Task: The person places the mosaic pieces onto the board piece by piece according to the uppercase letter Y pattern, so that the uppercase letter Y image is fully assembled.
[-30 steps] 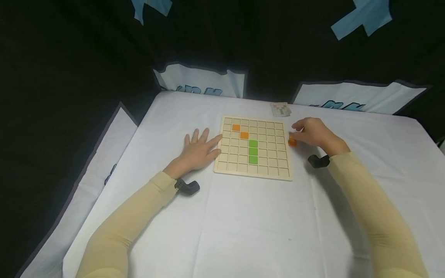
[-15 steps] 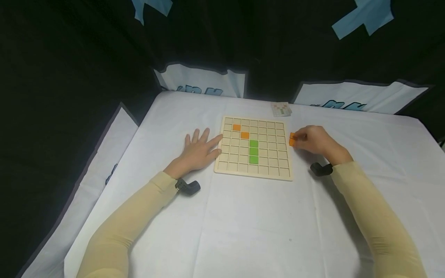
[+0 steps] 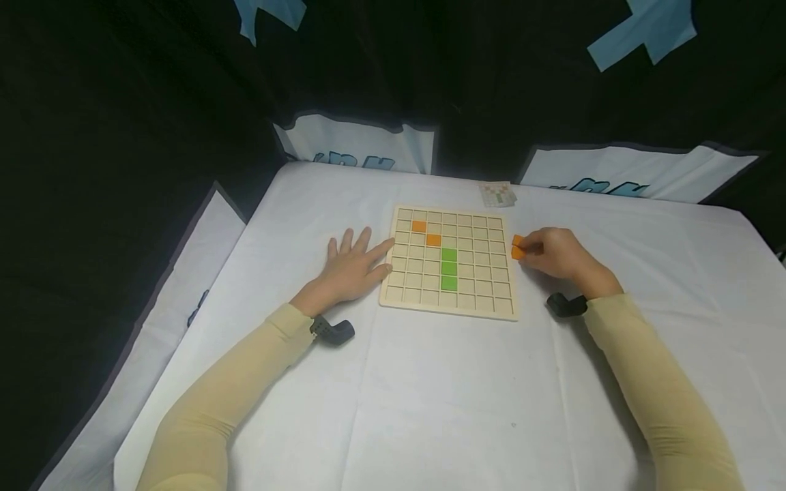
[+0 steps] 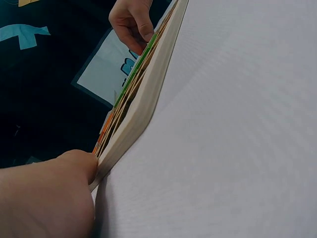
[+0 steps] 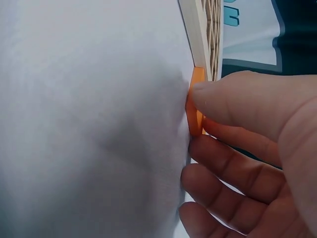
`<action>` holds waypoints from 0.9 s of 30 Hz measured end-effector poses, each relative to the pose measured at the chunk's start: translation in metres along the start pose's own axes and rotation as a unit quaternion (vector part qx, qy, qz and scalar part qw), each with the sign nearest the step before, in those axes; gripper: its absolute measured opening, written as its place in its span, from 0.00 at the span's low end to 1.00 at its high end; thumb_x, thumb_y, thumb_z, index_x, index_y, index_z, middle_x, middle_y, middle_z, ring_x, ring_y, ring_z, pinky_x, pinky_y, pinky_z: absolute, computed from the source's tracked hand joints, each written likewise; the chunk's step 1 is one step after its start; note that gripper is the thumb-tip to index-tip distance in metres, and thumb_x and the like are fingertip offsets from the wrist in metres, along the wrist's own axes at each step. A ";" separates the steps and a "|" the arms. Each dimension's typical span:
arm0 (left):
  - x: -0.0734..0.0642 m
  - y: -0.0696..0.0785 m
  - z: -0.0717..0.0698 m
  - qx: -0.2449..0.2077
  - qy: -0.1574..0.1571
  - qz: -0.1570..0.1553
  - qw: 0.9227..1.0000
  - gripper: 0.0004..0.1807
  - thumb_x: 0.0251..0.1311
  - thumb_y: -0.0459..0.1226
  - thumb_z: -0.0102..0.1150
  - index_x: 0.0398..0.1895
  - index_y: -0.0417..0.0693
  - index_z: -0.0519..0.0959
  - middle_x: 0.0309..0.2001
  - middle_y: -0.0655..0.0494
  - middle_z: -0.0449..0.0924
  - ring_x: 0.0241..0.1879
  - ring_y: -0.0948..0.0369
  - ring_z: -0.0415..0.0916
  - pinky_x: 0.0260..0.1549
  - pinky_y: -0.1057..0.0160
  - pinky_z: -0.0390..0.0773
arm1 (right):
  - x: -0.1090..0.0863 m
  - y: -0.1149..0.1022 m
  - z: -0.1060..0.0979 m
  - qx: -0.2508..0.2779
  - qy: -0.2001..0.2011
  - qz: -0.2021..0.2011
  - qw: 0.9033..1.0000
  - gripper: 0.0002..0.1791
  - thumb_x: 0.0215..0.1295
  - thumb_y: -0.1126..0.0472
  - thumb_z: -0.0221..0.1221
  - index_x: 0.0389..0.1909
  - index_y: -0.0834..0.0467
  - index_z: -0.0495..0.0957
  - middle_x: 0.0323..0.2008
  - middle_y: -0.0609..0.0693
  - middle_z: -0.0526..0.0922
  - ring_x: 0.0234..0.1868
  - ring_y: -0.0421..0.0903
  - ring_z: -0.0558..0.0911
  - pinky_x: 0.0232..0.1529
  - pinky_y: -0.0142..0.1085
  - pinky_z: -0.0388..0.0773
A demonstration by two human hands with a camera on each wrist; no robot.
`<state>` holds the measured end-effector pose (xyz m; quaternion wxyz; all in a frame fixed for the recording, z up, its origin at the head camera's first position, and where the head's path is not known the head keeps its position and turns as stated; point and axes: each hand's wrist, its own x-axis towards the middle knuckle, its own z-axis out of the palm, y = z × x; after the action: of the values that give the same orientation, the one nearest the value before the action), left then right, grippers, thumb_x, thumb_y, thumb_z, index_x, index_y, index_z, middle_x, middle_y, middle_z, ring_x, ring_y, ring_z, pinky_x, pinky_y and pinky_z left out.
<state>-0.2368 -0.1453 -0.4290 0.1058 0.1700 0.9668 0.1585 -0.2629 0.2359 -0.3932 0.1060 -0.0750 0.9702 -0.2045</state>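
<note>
A square wooden grid board (image 3: 417, 300) lies on the white table, with two orange tiles (image 3: 419, 226) and three green tiles (image 3: 449, 269) set in its cells. My left hand (image 3: 351, 269) lies flat with spread fingers; its thumb and forefinger touch the board's left edge, the thumb also showing in the left wrist view. Just off the right edge, two loose orange tiles (image 3: 518, 253) sit close together. There my right hand (image 3: 555, 252) pinches an orange tile (image 5: 196, 99) between thumb and forefinger, its other fingers loosely curled. The forefinger is partly hidden by the thumb.
Behind the board's far right corner lies a small printed card (image 3: 497, 194) with a grid pattern. A dark curtain (image 3: 473, 88) hangs beyond the table's back edge. White table cloth (image 3: 442, 409) spreads in front of the board.
My right hand has come down slightly toward me onto the loose orange tiles, and thumb and forefinger have closed on one. The left hand and the board stay where they were.
</note>
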 end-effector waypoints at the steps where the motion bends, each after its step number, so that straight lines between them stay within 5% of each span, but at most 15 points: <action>1: 0.000 0.000 0.000 0.000 0.000 0.000 1.000 0.34 0.76 0.59 0.36 0.82 0.66 0.52 0.83 0.39 0.36 0.81 0.32 0.28 0.74 0.27 0.31 | 0.000 0.000 0.001 0.002 0.002 -0.002 1.000 0.20 0.64 0.67 0.63 0.56 0.71 0.80 0.57 0.70 0.80 0.50 0.59 0.76 0.57 0.53 0.78; 27: 0.001 -0.003 0.002 0.008 -0.002 0.000 1.000 0.34 0.76 0.60 0.35 0.82 0.68 0.51 0.84 0.40 0.35 0.81 0.33 0.27 0.74 0.27 0.31 | -0.002 0.003 0.005 0.011 0.024 -0.029 0.999 0.20 0.60 0.65 0.66 0.53 0.71 0.83 0.54 0.68 0.82 0.50 0.58 0.77 0.54 0.50 0.77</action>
<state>-0.2379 -0.1467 -0.4322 0.1063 0.1711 0.9678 0.1509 -0.2597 0.2376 -0.3988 0.0778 -0.0966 0.9676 -0.2201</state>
